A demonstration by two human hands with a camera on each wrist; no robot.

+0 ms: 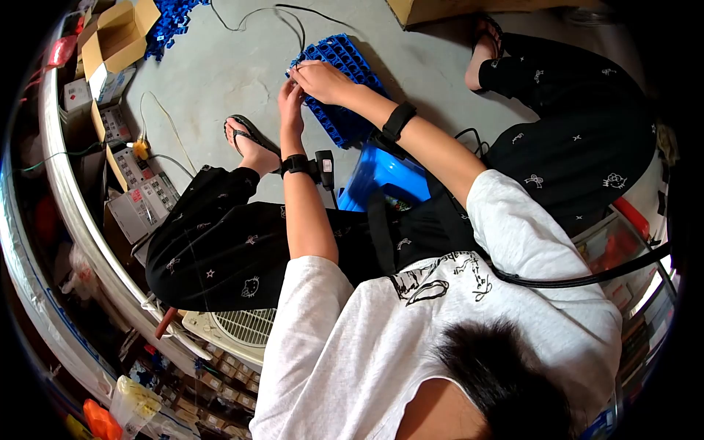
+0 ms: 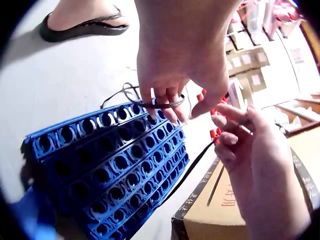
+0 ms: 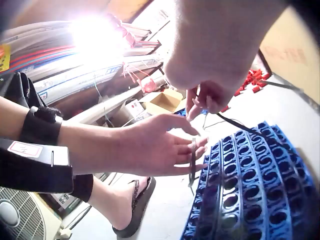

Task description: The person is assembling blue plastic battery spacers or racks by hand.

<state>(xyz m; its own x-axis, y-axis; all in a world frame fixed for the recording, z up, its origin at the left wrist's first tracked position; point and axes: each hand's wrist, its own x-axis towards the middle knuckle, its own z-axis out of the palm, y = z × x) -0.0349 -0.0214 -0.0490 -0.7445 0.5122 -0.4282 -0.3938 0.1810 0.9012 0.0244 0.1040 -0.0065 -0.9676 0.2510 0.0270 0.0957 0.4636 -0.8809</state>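
A blue plastic block with rows of round holes (image 1: 345, 62) stands on the grey floor between the person's feet. My left hand (image 1: 292, 110) is just above its near left side, and a thin black cable (image 2: 150, 105) runs across its fingers, which bend around it. Close beside it, my right hand (image 1: 323, 82) curls its fingers on another stretch of black cable (image 3: 232, 122), which trails over the block. In the left wrist view the right hand (image 2: 260, 160) comes in from the lower right, thumb and forefinger together. Part of the cable is hidden inside the right hand.
A blue tub (image 1: 378, 172) stands between the block and the person's lap. Loose blue pieces (image 1: 170, 28) lie beside an open carton (image 1: 121, 37); red pieces (image 3: 256, 80) lie beyond the block. Printed boxes (image 1: 143, 209) line the left. A large carton (image 1: 455, 13) is at the far side.
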